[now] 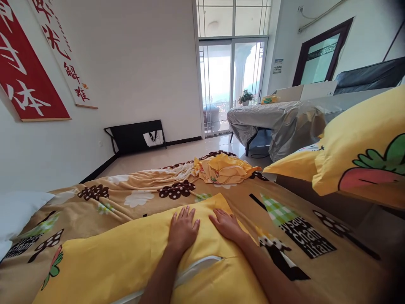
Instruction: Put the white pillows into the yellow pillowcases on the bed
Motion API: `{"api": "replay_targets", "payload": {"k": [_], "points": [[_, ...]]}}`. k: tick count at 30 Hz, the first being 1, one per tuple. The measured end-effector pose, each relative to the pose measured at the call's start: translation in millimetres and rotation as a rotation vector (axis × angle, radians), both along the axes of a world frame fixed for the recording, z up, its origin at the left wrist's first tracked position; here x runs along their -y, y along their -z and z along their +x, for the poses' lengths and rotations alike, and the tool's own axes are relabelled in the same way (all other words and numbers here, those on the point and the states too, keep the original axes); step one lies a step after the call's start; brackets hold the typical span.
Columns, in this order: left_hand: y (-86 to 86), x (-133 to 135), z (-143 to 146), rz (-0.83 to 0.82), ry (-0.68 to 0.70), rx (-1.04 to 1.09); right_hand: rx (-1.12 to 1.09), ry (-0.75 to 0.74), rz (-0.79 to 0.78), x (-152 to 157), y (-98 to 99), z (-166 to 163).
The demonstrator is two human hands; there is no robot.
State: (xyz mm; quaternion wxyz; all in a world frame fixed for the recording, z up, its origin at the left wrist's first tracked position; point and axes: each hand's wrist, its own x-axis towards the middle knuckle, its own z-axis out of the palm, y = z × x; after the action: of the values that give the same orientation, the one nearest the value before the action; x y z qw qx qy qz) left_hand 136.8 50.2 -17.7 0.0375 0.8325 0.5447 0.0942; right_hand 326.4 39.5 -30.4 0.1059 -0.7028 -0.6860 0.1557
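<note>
A yellow pillow (126, 249) lies flat on the patterned blanket (240, 211) in front of me. Its cover has a partly open slit, where a strip of white shows between my forearms. My left hand (183, 229) rests palm down on the pillow's far part, fingers stretched out. Near the far right corner, my right hand (227, 223) also lies flat on the yellow fabric with its fingers extended. Neither hand grips anything. A carrot-like print with green leaves marks the pillow's left end.
Crumpled yellow cloth (224, 168) lies at the blanket's far edge. More yellow pillows (363, 139) are stacked on the right, and a white pillow (22, 207) is at the left. Behind stands a plastic-covered table (272, 118). A black folded frame (133, 137) leans against the wall.
</note>
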Motion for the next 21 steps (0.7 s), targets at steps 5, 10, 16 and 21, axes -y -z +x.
{"api": "replay_targets", "payload": {"k": [5, 10, 16, 21], "points": [[-6.4, 0.7, -1.9, -0.047, 0.007, 0.023, -0.047, -0.052, -0.032, -6.3, 7.6, 18.7], [-11.4, 1.0, -3.1, -0.087, -0.004, 0.065, 0.058, 0.0, 0.001, 7.4, -15.7, 14.3], [-12.8, 1.0, -3.8, -0.084, -0.007, 0.113, 0.027, -0.367, 0.206, 70.1, -60.9, -31.2], [-11.9, 0.5, -4.7, -0.07, 0.0, 0.102, 0.153, -0.489, 0.218, 83.1, -50.4, -65.8]]}}
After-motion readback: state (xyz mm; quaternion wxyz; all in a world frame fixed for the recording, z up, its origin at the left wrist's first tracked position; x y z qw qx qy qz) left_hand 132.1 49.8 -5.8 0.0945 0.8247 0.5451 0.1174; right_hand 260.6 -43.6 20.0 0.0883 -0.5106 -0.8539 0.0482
